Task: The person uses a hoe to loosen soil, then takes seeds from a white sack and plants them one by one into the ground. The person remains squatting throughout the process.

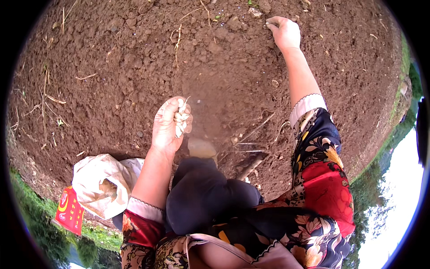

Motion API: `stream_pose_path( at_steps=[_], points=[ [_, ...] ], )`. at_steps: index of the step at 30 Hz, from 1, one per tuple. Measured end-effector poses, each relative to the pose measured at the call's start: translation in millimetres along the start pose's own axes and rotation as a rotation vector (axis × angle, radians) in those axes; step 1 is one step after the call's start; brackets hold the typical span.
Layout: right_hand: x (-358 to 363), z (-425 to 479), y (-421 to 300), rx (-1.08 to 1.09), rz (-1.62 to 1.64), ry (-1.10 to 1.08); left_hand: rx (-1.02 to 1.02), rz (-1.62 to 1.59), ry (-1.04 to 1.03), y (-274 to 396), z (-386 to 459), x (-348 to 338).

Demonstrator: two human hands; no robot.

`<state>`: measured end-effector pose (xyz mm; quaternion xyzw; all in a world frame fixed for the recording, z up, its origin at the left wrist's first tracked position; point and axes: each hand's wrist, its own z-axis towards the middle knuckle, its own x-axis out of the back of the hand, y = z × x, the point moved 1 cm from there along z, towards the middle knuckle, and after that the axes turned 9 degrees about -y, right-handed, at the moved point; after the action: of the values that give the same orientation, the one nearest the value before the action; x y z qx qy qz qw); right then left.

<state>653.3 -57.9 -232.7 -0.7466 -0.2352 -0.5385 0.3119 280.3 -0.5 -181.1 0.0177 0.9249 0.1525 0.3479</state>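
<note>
My left hand (171, 122) is curled around several pale garlic cloves (181, 117), held above the soil in front of my knees. Far ahead and to the right, my right hand (285, 32) reaches down to the brown tilled soil (134, 67). Its thumb and fingers are pinched together, with a small pale piece, apparently a garlic clove (267, 23), just showing at the tips. Most of that piece is hidden by the fingers.
A whitish woven sack (100, 185) with its mouth open stands at my left, beside a red printed packet (69, 210). Near my right knee a stick (252, 165) lies on the ground. A pale stone (255, 12) sits beyond my right hand. Dry stalks (177, 47) are scattered about.
</note>
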Motion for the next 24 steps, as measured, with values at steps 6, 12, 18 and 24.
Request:
stream_pose_path(
  at_steps=[6,12,18,24],
  points=[
    [-17,5,-5,0.036,-0.134,-0.002,-0.007,0.020,-0.011,1,0,3],
    [12,-12,-5,0.052,0.102,0.027,-0.021,0.099,-0.019,4,-8,-6],
    [42,-132,-138,0.490,0.798,-0.581,0.000,0.345,0.025,-7,-9,-5],
    [14,-156,-150,0.688,0.778,-0.700,0.028,0.458,-0.014,-5,-11,-5]
  ],
)
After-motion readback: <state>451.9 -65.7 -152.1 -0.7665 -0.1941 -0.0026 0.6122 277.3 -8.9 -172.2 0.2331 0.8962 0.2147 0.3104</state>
